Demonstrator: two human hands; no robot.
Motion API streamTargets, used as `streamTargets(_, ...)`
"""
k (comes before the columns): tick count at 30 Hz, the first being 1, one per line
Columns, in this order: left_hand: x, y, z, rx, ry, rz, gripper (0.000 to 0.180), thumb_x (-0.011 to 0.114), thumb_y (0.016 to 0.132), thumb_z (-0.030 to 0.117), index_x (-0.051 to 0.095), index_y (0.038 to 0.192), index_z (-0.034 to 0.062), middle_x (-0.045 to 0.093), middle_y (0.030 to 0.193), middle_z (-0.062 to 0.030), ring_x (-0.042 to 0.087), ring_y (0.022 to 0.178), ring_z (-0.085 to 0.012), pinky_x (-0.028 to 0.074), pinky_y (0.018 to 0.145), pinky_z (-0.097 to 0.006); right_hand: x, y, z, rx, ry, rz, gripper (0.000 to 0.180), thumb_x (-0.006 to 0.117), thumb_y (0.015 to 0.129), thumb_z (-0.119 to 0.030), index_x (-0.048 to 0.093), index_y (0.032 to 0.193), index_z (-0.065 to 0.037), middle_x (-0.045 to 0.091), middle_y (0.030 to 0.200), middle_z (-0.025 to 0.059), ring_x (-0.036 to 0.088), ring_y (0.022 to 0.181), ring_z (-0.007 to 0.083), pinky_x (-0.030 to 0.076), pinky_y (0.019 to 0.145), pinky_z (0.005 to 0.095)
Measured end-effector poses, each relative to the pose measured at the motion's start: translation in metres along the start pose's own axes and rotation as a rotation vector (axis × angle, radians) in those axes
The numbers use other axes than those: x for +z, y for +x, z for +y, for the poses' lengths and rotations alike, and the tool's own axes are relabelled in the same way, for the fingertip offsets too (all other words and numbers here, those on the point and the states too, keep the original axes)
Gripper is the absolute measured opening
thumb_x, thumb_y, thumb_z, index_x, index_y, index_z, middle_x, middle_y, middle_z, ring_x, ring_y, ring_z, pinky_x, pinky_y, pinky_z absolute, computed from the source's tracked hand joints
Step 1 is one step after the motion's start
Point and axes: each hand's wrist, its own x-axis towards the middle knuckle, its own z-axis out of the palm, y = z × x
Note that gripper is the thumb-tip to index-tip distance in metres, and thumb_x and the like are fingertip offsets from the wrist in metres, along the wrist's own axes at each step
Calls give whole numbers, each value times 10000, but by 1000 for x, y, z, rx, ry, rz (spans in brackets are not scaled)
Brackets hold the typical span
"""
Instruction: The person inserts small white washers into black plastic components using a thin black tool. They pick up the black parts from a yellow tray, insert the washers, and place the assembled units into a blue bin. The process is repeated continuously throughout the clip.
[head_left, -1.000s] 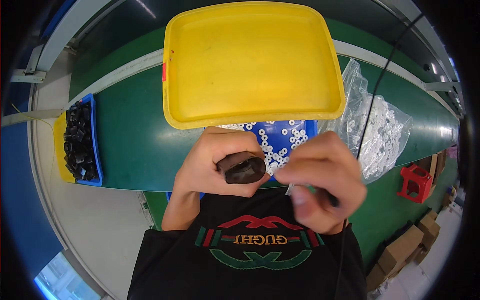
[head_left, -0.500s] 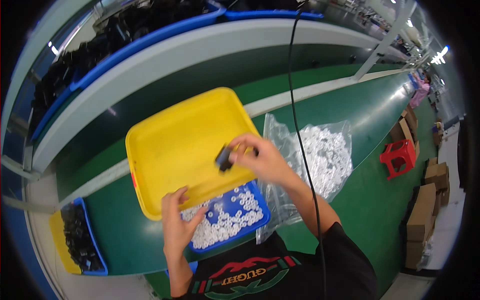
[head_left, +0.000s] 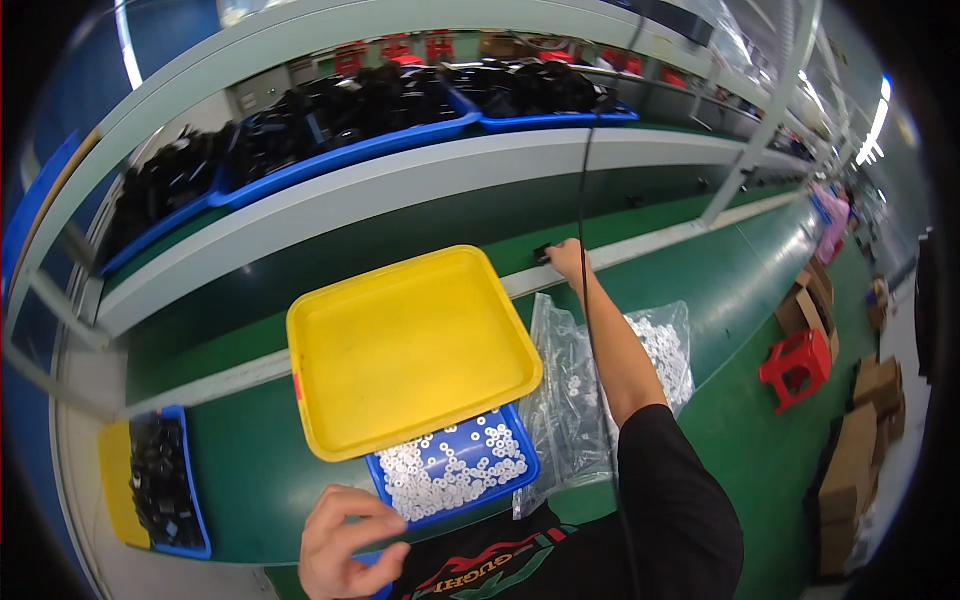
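My right hand [head_left: 569, 259] reaches far over the table, its fingers closed on a small black plastic part [head_left: 543, 253] at the green strip beyond the pale rail. Near the front edge, my left hand [head_left: 345, 545] is held with fingers curved and thumb apart, nothing between them. It is closest to a blue tray [head_left: 450, 448] of small white rings [head_left: 430, 490]. A bare yellow tray [head_left: 410, 350] rests partly over that blue tray. Under my right forearm lies a clear plastic bag [head_left: 570, 430] with more white rings inside.
Blue bins [head_left: 350, 145] heaped with black parts line the shelf at the back. Another bin of black parts [head_left: 165, 480] stands at the left. A black cable [head_left: 588, 200] hangs in front of my right arm. A red stool [head_left: 795, 370] and cardboard boxes [head_left: 850, 440] are at right.
My right hand has moved from above the yellow tray to the far strip, with the black part. My left hand has drawn back toward me. The view has tilted up.
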Motion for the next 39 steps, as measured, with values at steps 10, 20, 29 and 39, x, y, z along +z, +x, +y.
streamTargets(10,-10,101,63,596,477,155,422,790,597,419,652,841,103,576,857,-30,550,719,-182,447,588,-284,-8,-98,-65,-506,-237,-77,512,631,866,-425,590,1130,11,595,977,231,628,959,408,503,799,455)
streamTargets(20,-12,102,70,460,366,216,532,786,479,446,617,826,80,600,785,-80,513,554,-198,398,466,-264,-11,-102,-95,-513,-211,-533,492,674,759,-435,676,774,57,652,693,199,654,669,296,489,625,389)
streamTargets(29,-15,83,73,172,490,83,338,713,504,26,659,822,125,607,811,-65,556,636,-232,390,499,-300,-30,-103,-117,-368,167,-653,321,615,761,-229,654,854,75,636,711,106,596,610,170,440,530,305)
streamTargets(39,-99,29,43,588,370,32,73,577,886,59,611,892,-5,598,943,-118,601,822,-200,508,643,-302,-98,-99,-73,19,589,-475,287,524,883,-149,604,1069,54,615,786,64,499,552,112,322,471,242)
